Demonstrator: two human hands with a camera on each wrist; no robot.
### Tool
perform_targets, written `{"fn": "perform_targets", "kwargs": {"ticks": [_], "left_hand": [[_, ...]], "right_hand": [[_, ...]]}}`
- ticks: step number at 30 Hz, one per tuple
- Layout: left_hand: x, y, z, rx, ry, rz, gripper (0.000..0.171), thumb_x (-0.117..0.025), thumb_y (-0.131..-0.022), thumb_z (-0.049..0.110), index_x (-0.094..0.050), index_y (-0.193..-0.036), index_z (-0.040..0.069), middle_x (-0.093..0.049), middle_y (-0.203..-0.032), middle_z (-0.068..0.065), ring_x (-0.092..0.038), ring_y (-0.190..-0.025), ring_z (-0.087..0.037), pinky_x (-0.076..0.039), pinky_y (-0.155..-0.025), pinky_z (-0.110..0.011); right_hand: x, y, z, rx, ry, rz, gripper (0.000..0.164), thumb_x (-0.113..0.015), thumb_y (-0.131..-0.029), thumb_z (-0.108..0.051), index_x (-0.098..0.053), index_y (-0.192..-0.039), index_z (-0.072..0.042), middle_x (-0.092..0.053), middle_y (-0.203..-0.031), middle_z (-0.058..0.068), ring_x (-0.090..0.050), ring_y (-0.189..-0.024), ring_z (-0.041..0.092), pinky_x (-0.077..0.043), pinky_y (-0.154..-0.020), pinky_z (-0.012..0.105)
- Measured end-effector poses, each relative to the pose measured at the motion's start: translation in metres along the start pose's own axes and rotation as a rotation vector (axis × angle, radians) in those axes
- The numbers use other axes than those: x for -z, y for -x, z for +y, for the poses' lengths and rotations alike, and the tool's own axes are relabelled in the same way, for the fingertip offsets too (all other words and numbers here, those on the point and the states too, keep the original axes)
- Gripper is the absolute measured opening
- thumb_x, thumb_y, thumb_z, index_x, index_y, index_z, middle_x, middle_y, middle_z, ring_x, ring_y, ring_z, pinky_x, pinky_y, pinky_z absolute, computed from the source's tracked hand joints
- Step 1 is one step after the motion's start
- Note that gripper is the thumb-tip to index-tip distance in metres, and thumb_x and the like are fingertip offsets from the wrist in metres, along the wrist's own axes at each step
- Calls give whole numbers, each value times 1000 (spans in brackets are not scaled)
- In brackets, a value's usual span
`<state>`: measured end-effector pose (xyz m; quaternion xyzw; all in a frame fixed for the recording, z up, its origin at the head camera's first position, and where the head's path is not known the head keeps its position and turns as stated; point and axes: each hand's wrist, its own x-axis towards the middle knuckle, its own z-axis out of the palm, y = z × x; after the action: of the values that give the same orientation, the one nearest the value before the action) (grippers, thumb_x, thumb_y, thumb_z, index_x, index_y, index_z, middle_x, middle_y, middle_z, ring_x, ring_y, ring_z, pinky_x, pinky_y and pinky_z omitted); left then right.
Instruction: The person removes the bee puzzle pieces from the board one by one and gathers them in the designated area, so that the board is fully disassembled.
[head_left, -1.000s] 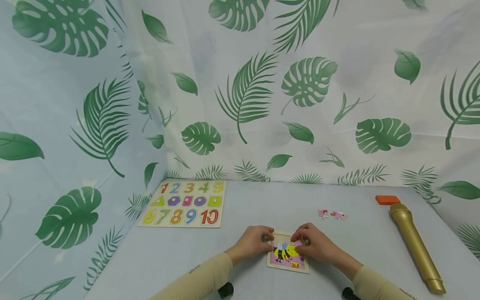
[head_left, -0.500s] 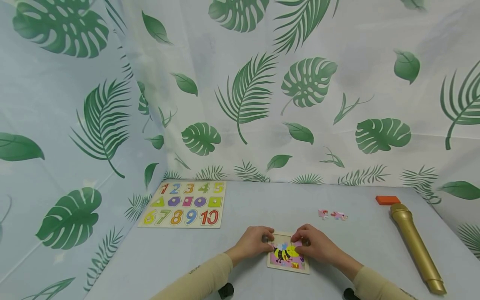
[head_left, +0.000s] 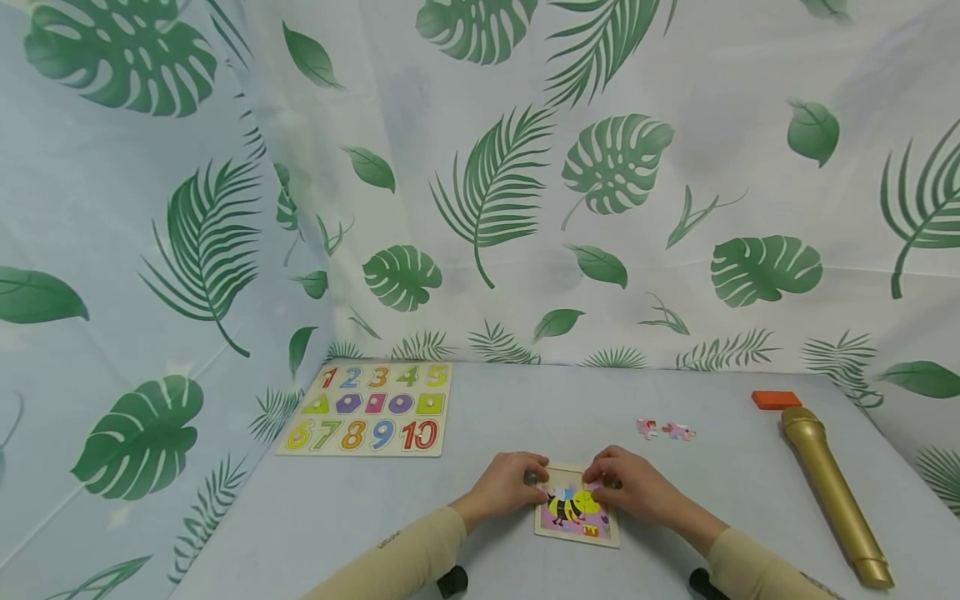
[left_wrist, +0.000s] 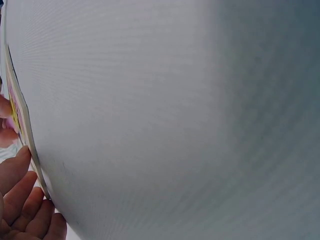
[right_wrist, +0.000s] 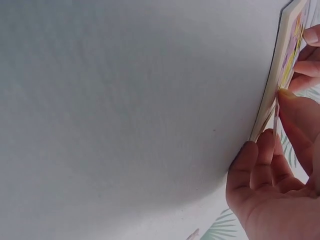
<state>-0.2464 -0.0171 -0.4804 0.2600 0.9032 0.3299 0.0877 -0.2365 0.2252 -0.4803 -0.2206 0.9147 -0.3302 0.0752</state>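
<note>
A small wooden bee puzzle (head_left: pixel 576 541) lies on the table between my two hands, its pale frame facing up. At its upper left, bare tray shows beside the yellow and black bee. My left hand (head_left: pixel 504 483) grips the frame's left edge, thumb on top and fingers along the side. With thumb and fingers, my right hand (head_left: pixel 639 490) pinches a thin pink puzzle piece (right_wrist: pixel 276 117) at the upper right corner. That piece is tilted up from the tray in the right wrist view, and fingers mostly cover it in the head view.
Two loose pink puzzle pieces, one (head_left: pixel 646 428) beside the other (head_left: pixel 678 431), lie beyond my right hand. A number board (head_left: pixel 367 417) sits at the back left. On the right are an orange block (head_left: pixel 776 400) and a gold microphone (head_left: pixel 836 496). Leaf-patterned cloth walls the table.
Almost nothing differs. My right hand's fingers shift very slightly at the puzzle's upper right corner, while the left hand stays on the frame.
</note>
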Motion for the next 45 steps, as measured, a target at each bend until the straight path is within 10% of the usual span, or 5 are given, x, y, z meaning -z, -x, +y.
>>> {"fn": "perform_targets", "kwargs": {"ticks": [45], "left_hand": [[0, -1, 0, 16, 14, -7, 17, -78, -82, 11, -74, -99, 7, -65, -126, -4, -56, -123, -22, -42, -106, -37]], "right_hand": [[6, 1, 13, 141, 55, 13, 14, -68, -91, -14, -73, -104, -12, -60, -103, -1, -57, -90, 15, -52, -76, 27]]}}
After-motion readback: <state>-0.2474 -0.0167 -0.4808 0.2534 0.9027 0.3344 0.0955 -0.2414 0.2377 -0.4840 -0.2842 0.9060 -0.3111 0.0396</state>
